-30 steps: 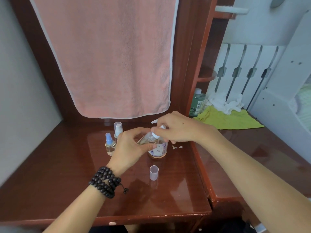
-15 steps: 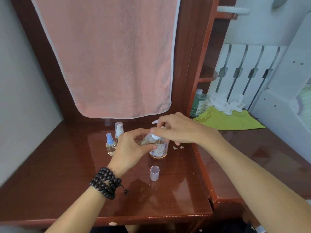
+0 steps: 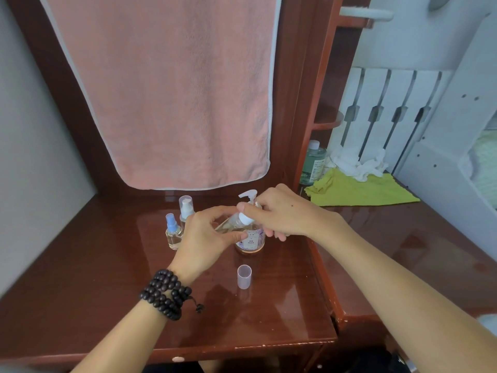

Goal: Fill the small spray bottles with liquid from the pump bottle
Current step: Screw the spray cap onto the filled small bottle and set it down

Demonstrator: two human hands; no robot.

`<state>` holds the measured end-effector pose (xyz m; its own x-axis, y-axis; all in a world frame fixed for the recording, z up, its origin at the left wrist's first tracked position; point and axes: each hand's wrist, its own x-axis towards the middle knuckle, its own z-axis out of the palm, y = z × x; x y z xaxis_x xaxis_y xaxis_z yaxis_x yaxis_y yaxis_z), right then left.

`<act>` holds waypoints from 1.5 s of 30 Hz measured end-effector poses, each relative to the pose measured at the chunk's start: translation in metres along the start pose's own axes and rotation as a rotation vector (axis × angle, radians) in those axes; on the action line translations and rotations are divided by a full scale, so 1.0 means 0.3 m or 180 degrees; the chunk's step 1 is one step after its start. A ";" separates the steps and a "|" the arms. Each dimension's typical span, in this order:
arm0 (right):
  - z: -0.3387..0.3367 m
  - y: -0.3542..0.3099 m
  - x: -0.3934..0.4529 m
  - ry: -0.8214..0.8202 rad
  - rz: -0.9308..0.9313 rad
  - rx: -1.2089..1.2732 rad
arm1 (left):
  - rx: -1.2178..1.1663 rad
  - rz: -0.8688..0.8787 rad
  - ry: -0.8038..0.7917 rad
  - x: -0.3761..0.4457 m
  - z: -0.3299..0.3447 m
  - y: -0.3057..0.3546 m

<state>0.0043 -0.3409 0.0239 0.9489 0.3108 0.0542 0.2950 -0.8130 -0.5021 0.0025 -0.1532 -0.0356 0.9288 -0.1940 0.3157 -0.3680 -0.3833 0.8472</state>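
My left hand (image 3: 207, 235) holds a small clear spray bottle (image 3: 228, 224), tilted to the right above the desk. My right hand (image 3: 285, 214) pinches that bottle's white spray top (image 3: 246, 218) with thumb and fingers. Right behind them the pump bottle (image 3: 250, 242) with a flowered label stands on the desk. Its white pump head (image 3: 247, 195) shows above my fingers. A clear loose cap (image 3: 244, 276) stands upright in front. Two more small spray bottles stand to the left: one with a blue sprayer (image 3: 173, 232), one under a clear cap (image 3: 186, 208).
The glossy brown desk (image 3: 107, 292) ends at a raised edge (image 3: 322, 292) on the right. A pink towel (image 3: 166, 90) hangs behind. On the right side lie a yellow-green cloth (image 3: 363, 188), white crumpled tissue (image 3: 357, 162) and a green bottle (image 3: 313, 162).
Both hands stay at the small bottle and its white top. My right hand has shifted slightly, so the pump head now shows above my fingers.
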 end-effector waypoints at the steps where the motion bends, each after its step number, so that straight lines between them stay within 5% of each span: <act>1: 0.003 0.005 -0.002 0.0066 -0.0045 0.0078 | -0.0009 -0.0002 0.0003 0.001 -0.001 0.000; 5: 0.015 0.017 -0.006 0.0188 -0.0381 0.0372 | 0.0017 -0.0021 0.0003 0.003 -0.007 -0.007; 16: 0.041 -0.011 -0.004 0.0360 -0.0073 0.0809 | 0.0620 0.0372 0.0491 0.008 0.013 -0.025; 21: 0.059 0.062 0.012 -0.0606 0.0183 0.0741 | 0.0516 0.0151 0.0191 -0.003 -0.022 -0.042; 24: 0.128 0.078 0.003 -0.1248 0.0107 -0.0222 | 0.0403 -0.0249 0.0172 -0.007 -0.064 -0.076; 28: 0.278 0.043 -0.010 -0.1475 -0.0228 -0.0937 | 0.0335 -0.0336 0.0173 -0.019 -0.095 -0.090; 32: 0.260 0.042 0.016 -0.1189 -0.0149 -0.0625 | 0.0291 -0.0356 0.0132 -0.034 -0.113 -0.088; 39: 0.076 -0.001 0.077 0.0788 0.0259 0.1493 | 0.0144 -0.0393 0.0193 -0.027 -0.118 -0.068; 45: 0.097 -0.030 0.082 0.0866 -0.0370 0.2014 | 0.0108 -0.0370 0.0073 -0.022 -0.091 -0.061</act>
<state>0.0217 -0.3116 0.0046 0.9338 0.1770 0.3108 0.3528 -0.3131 -0.8817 0.0044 -0.1202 -0.0416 0.9660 -0.1258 0.2261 -0.2585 -0.4324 0.8638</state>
